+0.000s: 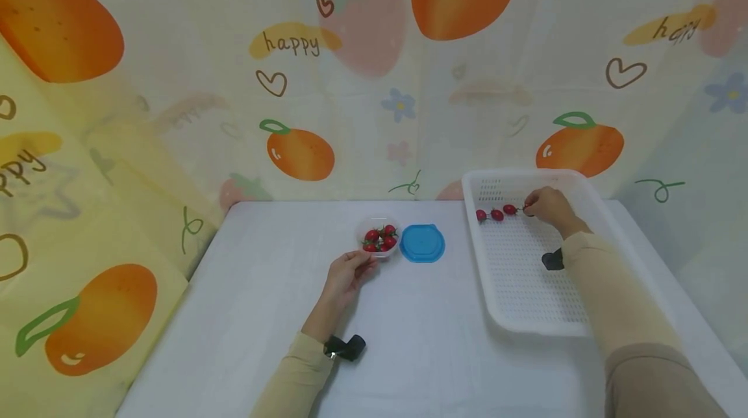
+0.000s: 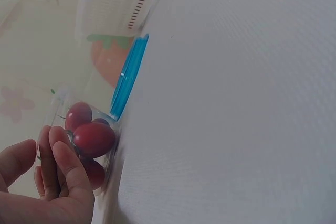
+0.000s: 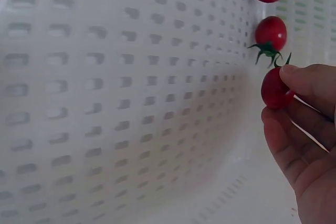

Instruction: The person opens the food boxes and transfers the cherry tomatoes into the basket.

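Observation:
In the white perforated basket (image 1: 491,288), my right hand (image 1: 549,209) pinches a cherry tomato (image 3: 275,88) between thumb and fingers. Beside it lie other cherry tomatoes with green stems (image 3: 271,34), in a row toward the basket's left wall. My left hand (image 1: 346,276) is at the near side of a small clear container (image 1: 378,219) that holds several cherry tomatoes (image 2: 94,139). Its fingers (image 2: 71,163) lie against or just before the container wall, the thumb apart from them; whether they touch is hard to tell.
A blue lid (image 1: 423,243) lies flat on the white table (image 1: 280,314), just right of the clear container. The basket stands farther right, its walls rising around my right hand. Behind the table hangs a fruit-print cloth (image 1: 362,100).

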The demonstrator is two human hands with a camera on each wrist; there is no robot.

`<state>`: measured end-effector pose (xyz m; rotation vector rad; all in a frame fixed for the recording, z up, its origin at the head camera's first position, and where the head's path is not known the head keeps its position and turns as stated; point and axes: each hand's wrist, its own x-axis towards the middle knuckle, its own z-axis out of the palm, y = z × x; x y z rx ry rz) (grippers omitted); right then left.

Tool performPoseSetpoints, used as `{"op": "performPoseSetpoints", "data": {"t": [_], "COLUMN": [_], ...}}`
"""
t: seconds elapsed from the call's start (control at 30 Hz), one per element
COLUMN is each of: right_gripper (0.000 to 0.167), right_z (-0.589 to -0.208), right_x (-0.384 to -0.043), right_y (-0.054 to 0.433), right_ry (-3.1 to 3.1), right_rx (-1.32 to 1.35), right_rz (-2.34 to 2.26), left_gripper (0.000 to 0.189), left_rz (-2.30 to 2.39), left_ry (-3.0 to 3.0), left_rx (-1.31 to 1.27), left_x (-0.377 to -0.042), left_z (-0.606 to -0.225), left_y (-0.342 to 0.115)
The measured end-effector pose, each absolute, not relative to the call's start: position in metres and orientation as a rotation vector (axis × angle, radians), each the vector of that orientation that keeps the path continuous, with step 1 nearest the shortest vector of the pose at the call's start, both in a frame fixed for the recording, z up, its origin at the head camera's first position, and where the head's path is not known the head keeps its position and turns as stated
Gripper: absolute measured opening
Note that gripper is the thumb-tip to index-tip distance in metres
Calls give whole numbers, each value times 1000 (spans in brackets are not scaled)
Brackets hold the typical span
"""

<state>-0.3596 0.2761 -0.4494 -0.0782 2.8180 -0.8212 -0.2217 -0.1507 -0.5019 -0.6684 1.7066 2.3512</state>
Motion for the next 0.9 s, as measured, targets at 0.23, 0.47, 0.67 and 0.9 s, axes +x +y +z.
{"op": "performPoseSetpoints", "data": {"t": [0.23,0.47,0.67,0.9], "right_gripper": [27,29,32,33], "right_z": [-458,-464,-458,-421], "right_x": [-360,-358,-361,-366], "right_y": [276,276,277,271], "right_ry": [2806,2769,2781,2868], "right_rx": [-86,-44,-50,-155], "right_rz": [-763,-780,-755,-680], "left_gripper": [27,27,28,31], "left_rz": [2354,2347,2358,2351], "left_ry": [1701,1713,1700,1685], "left_rx": [-673,-665,-655,-669], "left_x": [-221,-221,-221,-222], "left_z": [-501,-502,-502,-502], "left_y": [-151,-151,-151,-151]}}
